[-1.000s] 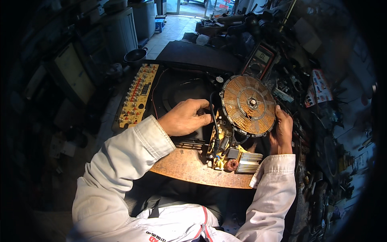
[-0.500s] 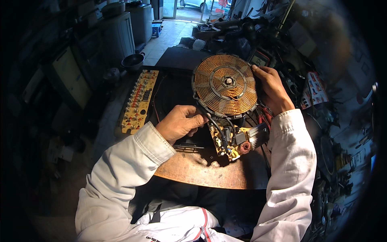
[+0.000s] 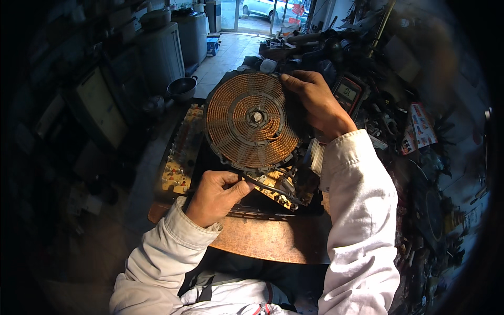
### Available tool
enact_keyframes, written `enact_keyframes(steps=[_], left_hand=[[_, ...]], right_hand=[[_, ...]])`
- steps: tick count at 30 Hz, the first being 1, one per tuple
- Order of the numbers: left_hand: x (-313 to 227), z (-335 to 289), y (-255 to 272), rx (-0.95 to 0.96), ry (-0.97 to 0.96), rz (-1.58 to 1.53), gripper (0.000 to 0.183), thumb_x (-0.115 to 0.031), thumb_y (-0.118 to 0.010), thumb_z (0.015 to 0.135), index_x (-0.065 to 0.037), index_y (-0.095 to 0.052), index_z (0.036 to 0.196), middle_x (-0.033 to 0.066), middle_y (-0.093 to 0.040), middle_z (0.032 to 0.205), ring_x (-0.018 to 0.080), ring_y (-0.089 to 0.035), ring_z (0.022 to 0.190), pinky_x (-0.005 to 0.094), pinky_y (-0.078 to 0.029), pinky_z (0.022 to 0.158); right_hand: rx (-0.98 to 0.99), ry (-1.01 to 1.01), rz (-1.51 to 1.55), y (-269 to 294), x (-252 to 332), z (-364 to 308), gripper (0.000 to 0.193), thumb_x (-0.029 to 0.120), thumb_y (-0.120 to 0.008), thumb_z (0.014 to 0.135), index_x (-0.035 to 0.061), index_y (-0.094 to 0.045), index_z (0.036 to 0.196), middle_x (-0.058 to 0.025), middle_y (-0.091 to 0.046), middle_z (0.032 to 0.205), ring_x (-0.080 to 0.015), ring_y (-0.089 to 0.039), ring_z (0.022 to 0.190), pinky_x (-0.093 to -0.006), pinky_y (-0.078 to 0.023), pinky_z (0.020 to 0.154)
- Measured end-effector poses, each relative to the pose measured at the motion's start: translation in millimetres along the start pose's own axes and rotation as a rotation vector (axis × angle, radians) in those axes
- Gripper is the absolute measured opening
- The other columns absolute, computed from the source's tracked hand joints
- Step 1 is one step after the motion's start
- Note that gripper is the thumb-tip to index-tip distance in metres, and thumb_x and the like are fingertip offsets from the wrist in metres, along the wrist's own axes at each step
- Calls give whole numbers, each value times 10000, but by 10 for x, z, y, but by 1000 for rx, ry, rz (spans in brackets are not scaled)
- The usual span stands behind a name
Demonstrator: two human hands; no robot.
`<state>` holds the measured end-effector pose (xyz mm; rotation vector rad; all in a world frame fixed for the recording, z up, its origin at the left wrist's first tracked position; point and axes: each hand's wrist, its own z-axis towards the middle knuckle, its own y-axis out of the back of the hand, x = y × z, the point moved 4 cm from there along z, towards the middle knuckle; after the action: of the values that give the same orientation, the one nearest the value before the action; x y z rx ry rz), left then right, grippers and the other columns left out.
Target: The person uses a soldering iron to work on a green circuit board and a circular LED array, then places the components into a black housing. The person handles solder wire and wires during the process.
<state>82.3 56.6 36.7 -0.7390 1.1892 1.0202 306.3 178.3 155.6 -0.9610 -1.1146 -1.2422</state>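
A round induction coil of copper wire on a black frame is held up, tilted, its wound face toward me. My right hand grips its upper right edge, thumb on the rim and the other fingers hidden behind. At the coil's lower edge my left hand is closed, thumb and forefinger pinching a black sleeved wire. That wire runs right, over a yellow circuit board with parts mounted on it. The coil partly covers this board. A long yellow control board lies to the left, its upper part in shadow.
Beneath the boards sits a dark flat housing on a wooden table. A multimeter stands beyond my right hand. Piled parts crowd the right side. A dark pan is at the back left, near grey cabinets.
The coil has moved left and slightly down, with both hands following it. It now shades the control board and hides more of the circuit board. The view has shifted a little too.
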Motion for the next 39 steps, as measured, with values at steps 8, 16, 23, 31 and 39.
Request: enact_keyframes(steps=[8, 16, 23, 31, 39], left_hand=[[-42, 41, -70, 66, 55, -131, 149, -136, -667, 1023, 9, -699, 1021, 15, -666, 815, 61, -553, 672, 217, -481, 624], [-54, -77, -79, 87, -89, -29, 191, -134, -739, 973, 43, -770, 1037, 24, -741, 821, 47, -595, 736, 237, -496, 639], [-90, -46, 42, 70, 152, 118, 224, -131, -742, 963, 86, -711, 1011, 43, -710, 832, 79, -605, 711, 243, -520, 630], [3, 11, 69, -40, 192, -335, 404, -84, -704, 967, 50, -491, 1283, 90, -671, 1051, 90, -644, 829, 228, -540, 686], [91, 161, 288, -111, 335, -653, 277, -197, -618, 1004, -50, -597, 1237, 53, -686, 1175, 150, -634, 1055, 341, -502, 879]], right_hand=[[-115, 45, 70, 263, 175, -189, 289, 167, -637, 1035, -104, -670, 1132, -111, -728, 982, -162, -682, 797, -285, -563, 713], [-54, -19, 80, 108, -215, -144, 268, 172, -653, 1027, -83, -690, 1099, -101, -736, 958, -142, -685, 796, -275, -556, 697], [-90, -120, 122, 44, -497, -51, 294, 164, -637, 1027, -109, -668, 1132, -135, -725, 987, -193, -685, 793, -313, -564, 721], [-269, -114, 225, 227, -775, -187, 330, 171, -609, 1040, -138, -643, 1150, -160, -717, 1026, -217, -685, 865, -326, -559, 785], [-348, 1, 350, 312, -685, -283, 322, 180, -611, 1046, -128, -646, 1131, -151, -714, 1020, -189, -672, 855, -307, -546, 764]])
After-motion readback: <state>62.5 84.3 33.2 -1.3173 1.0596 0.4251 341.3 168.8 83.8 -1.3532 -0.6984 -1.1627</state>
